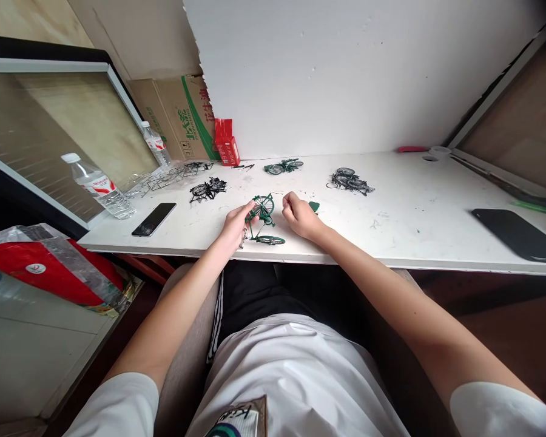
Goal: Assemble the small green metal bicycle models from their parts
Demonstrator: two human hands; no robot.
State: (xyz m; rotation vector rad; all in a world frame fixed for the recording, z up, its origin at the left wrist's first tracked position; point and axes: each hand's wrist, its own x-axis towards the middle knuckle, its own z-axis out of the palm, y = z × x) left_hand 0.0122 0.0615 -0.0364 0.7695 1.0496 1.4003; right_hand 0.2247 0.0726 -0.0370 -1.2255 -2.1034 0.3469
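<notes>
A small green model bicycle (264, 220) is gripped by my left hand (239, 226), its two spoked wheels showing to the right of the fingers. One wheel is up near the fingertips; the other lies low, close to the desk's front edge. Just right of the bicycle, my right hand (301, 216) is closed with the fingers curled in. What those fingers hold, if anything, is hidden. Beside that hand a small green piece (314, 207) lies on the desk, partly covered by it.
Behind my hands stand another green model bicycle (284, 167), a black one (208, 189) and dark bicycle parts (349, 181). Water bottles (101, 187), a phone (154, 219) and a red box (226, 143) are on the left. A black slab (521, 234) lies right on the white desk (391, 212).
</notes>
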